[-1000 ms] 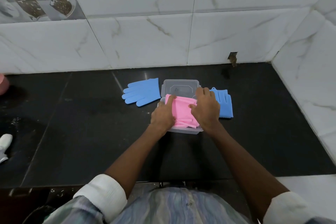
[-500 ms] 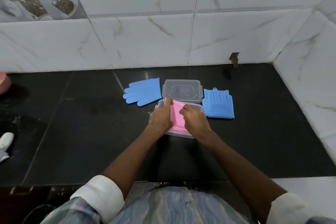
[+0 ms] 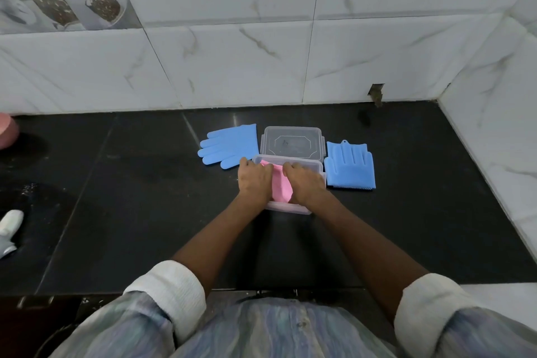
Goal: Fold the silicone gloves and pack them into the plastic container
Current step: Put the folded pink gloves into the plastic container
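Observation:
A folded pink silicone glove (image 3: 280,187) lies inside the clear plastic container (image 3: 290,208) on the black counter. My left hand (image 3: 254,182) presses down on the glove's left side and my right hand (image 3: 305,184) presses on its right side, fingers curled over it. Only a strip of pink shows between the hands. A blue glove (image 3: 229,145) lies flat to the container's left, fingers pointing left. Another blue glove (image 3: 350,166) lies to the right, bristle side up. The clear lid (image 3: 292,142) rests just behind the container.
White marble-tiled walls close off the back and the right side. A pink object (image 3: 7,131) sits at the far left edge and a white object (image 3: 8,225) lies at the left front. The counter's front edge runs just above my sleeves.
The pink glove has been pushed down into the container. Both hands have drawn together over it, the right hand moving left off the blue glove, and less pink shows.

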